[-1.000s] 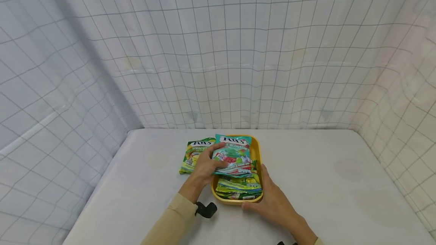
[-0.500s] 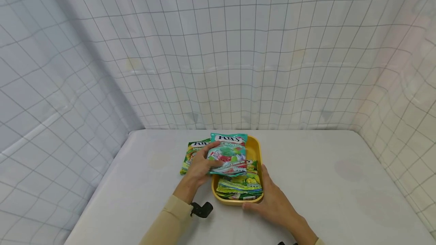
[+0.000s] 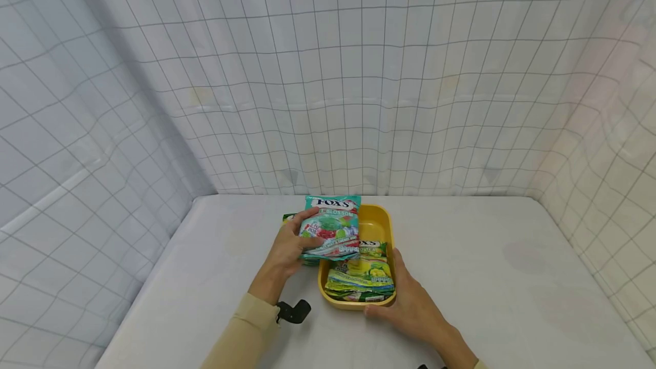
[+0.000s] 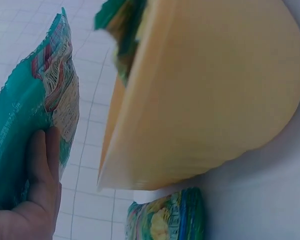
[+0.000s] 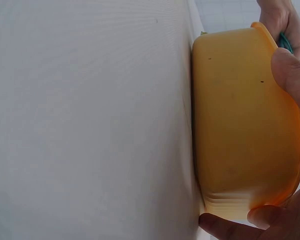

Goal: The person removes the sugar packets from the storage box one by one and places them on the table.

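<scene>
My left hand (image 3: 283, 248) grips a teal Fox's candy bag (image 3: 335, 224) by its left side, thumb on the printed front. The bag is raised, overlapping the left rim of a yellow plastic tub (image 3: 355, 304). In the left wrist view, the teal bag (image 4: 15, 125) is apart from the tub's wall (image 4: 215, 100). My right hand (image 3: 412, 303) holds the tub's near right corner, thumb on the near side and fingers along the right wall. Inside the tub lie several green and yellow candy bags (image 3: 361, 278), towards the near end.
Left of the tub, another green candy bag (image 3: 290, 217) lies on the white table (image 3: 487, 261), mostly covered by the teal bag and left hand. A grid-patterned white sheet (image 3: 348, 101) rises behind the table and at both sides.
The left hand has carried the teal bag leftward from over the tub, showing more of its inside and covering the green bag on the table. My right hand stays at the tub's corner.
</scene>
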A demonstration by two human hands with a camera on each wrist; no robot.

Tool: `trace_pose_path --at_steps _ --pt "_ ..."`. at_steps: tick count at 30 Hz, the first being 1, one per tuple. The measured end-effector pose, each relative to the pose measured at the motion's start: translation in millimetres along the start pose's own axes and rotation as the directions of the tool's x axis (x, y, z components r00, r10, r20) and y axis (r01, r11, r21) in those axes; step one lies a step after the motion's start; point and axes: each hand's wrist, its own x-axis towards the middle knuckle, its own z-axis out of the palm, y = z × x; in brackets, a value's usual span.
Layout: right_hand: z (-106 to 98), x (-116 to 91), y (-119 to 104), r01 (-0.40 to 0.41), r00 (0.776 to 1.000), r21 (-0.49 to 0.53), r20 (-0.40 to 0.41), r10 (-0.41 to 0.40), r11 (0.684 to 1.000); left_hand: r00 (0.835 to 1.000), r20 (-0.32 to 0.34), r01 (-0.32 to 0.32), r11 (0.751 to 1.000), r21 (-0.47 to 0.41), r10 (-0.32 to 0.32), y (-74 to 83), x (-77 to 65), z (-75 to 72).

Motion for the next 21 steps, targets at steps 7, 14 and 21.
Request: trace_pose_path --at_steps 7,14,21 --pt "0.4 -0.1 1.9 -0.003 1.000 0.000 0.004 0.003 1.000 0.999 0.012 -0.032 0.999 -0.006 0.032 10.0 -0.2 -12.4" --pt "-0.1 -0.2 2.7 0.005 1.000 -0.007 -0.002 -0.005 1.000 0.998 0.031 -0.051 0.999 0.005 0.051 18.6 0.4 -27.3" --pt "-0.1 0.0 2.7 0.003 1.000 -0.006 0.001 -0.003 1.000 0.999 0.030 -0.037 0.999 -0.012 0.038 24.0 0.2 -40.0"
